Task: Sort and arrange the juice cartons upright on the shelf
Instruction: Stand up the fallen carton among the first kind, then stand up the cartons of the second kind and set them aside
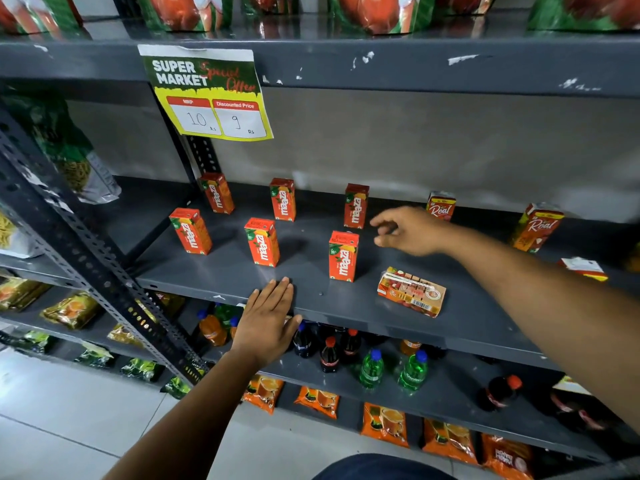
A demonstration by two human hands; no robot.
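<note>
Several red Maaza cartons stand upright in two rows on the grey shelf [346, 306], among them a front one [343, 256] and a back one [356, 206]. Two Real cartons stand at the back right, one [440, 206] behind my wrist and one [536, 227] further right. Another Real carton [411, 292] lies flat near the front edge, and one more [583, 268] lies flat past my right forearm. My right hand [408, 232] hovers empty, fingers loosely curled, just right of the Maaza cartons. My left hand [270, 315] rests flat on the shelf's front edge.
A yellow price sign [211, 95] hangs from the shelf above. Soda bottles [370, 368] stand on the shelf below, orange pouches [384, 424] lower still. A perforated metal upright [86, 244] slants at the left, with snack packets [69, 310] beyond it.
</note>
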